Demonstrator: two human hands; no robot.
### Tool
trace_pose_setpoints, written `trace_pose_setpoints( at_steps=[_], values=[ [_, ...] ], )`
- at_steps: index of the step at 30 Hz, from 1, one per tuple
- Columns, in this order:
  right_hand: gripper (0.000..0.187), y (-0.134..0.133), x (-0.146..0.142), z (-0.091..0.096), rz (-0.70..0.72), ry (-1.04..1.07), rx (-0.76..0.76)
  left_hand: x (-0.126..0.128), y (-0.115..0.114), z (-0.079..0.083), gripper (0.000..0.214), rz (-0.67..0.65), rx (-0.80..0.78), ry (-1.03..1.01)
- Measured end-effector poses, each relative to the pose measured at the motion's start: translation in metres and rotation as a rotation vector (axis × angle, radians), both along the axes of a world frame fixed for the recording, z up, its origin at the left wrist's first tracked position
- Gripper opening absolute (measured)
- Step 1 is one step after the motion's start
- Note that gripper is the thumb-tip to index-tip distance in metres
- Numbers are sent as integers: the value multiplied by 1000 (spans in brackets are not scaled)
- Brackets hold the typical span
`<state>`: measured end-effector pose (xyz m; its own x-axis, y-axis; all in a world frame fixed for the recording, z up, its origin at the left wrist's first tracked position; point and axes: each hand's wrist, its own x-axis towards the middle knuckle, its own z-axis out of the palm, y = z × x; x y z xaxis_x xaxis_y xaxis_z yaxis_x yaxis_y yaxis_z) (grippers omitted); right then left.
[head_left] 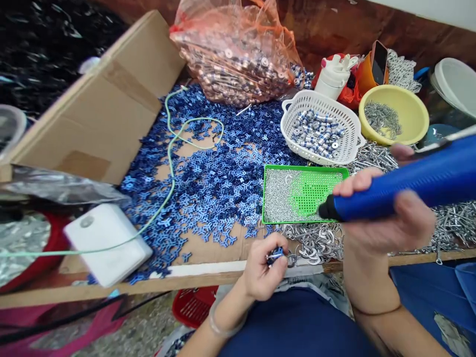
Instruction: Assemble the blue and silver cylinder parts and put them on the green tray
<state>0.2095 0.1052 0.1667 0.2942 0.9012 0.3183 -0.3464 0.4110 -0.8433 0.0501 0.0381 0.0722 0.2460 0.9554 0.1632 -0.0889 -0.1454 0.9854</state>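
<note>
My right hand (394,223) is wrapped round a blue electric screwdriver (401,183). The black nose of the tool points left and down over a green perforated tray (265,198) of tiny silver screws (280,193). Close to the table's front edge, my left hand (265,270) is closed on a small blue part (275,255) with a bit of silver metal showing; the fingers cover most of it. Just right of that hand lies a heap of curved silver pieces (316,243). Blue three-armed pieces (223,173) spread thickly across the tabletop to the left.
Behind the tray stand a white basket (286,126) of metal cylinders and a yellow bowl (412,114). An orange mesh bag (238,54) rests at the back. A cardboard sheet (111,94) and white box (111,243) are leftward, with a pale green cord (169,148) crossing.
</note>
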Motion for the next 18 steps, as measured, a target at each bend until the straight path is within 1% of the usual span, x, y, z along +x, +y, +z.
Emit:
trace_pose_setpoints(
  at_steps=[2, 4, 6, 8, 10, 13, 14, 17, 18],
  values=[
    [41, -22, -4, 15, 150, 0, -53, -1, 0, 5, 20, -5, 51, 50],
    [34, -36, -4, 29, 241, -4, -81, -1, 0, 9, 15, 13, 134, 112],
    [29, -43, -4, 38, 326, 7, -86, -1, 1, 12, 11, 43, 240, 176],
    [27, -45, -6, 41, 394, 18, -91, 0, 1, 13, 8, 65, 317, 215],
    [29, -44, -9, 40, 406, 22, -81, 0, 1, 15, 6, 70, 336, 214],
    [32, -44, -14, 38, 385, 22, -84, 1, 2, 15, 4, 67, 345, 191],
    [31, -44, -15, 38, 381, 22, -95, 2, 2, 15, 4, 66, 350, 178],
    [16, -46, -18, 40, 349, 19, -154, 4, 2, 15, 4, 72, 353, 137],
    [13, -47, -19, 40, 337, -7, -203, 6, 2, 15, 4, 67, 345, 120]
  ],
)
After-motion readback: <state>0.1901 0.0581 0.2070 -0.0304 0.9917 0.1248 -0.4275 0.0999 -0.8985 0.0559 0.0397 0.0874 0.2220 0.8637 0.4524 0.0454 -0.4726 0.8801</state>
